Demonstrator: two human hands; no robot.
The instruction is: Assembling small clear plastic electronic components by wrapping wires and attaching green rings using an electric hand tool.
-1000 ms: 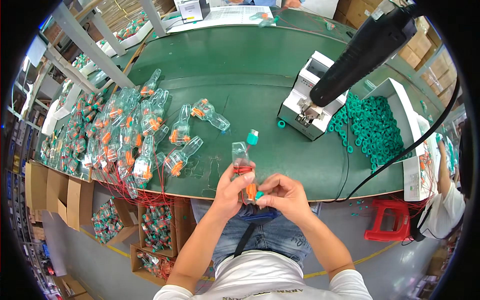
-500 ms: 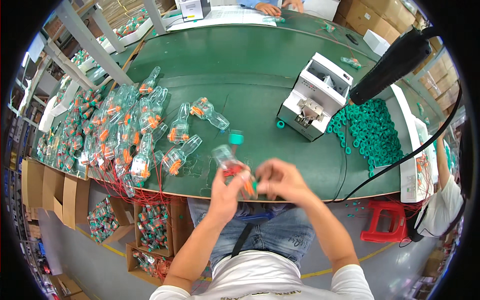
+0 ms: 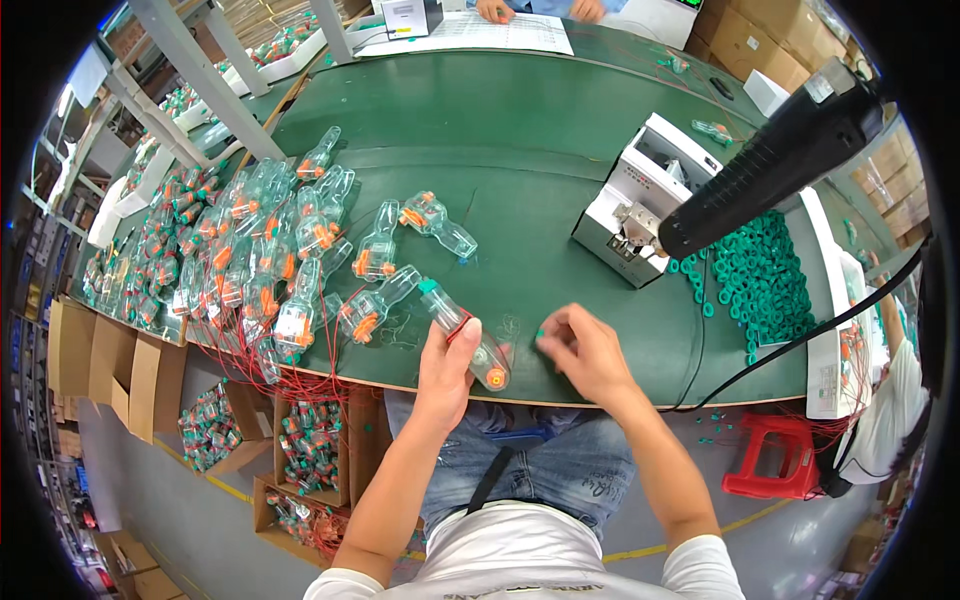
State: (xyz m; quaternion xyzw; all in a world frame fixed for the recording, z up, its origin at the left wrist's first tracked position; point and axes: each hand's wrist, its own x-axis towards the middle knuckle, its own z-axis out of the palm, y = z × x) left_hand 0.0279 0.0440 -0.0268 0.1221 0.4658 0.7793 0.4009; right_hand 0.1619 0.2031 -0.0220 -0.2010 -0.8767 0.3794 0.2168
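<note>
My left hand [image 3: 445,375] is closed round a clear plastic bottle-shaped piece [image 3: 465,338]. The piece lies at a slant, its green-capped narrow end pointing up and left and its orange insert towards me. Red wire shows beside my thumb. My right hand [image 3: 588,350] is a short way to the right, fingers curled and thumb pinched in. A speck of green shows at its fingertips, too small to name. Left of my hands lie several similar clear pieces [image 3: 376,240] with orange parts, and beyond them a large pile [image 3: 235,250] trailing red wires.
A white machine [image 3: 640,205] with a metal head stands to the right. A black cylindrical tool [image 3: 760,165] hangs over it. Green rings [image 3: 765,270] fill a white tray. Cartons of parts [image 3: 310,450] stand below the left edge, a red stool [image 3: 770,450] at right. A co-worker's hands [image 3: 540,10] are across the table.
My hands have moved apart, the right away from the clear piece. That piece, blurred before, is now steady in my left hand. The black tool appears lower and further left, over the machine.
</note>
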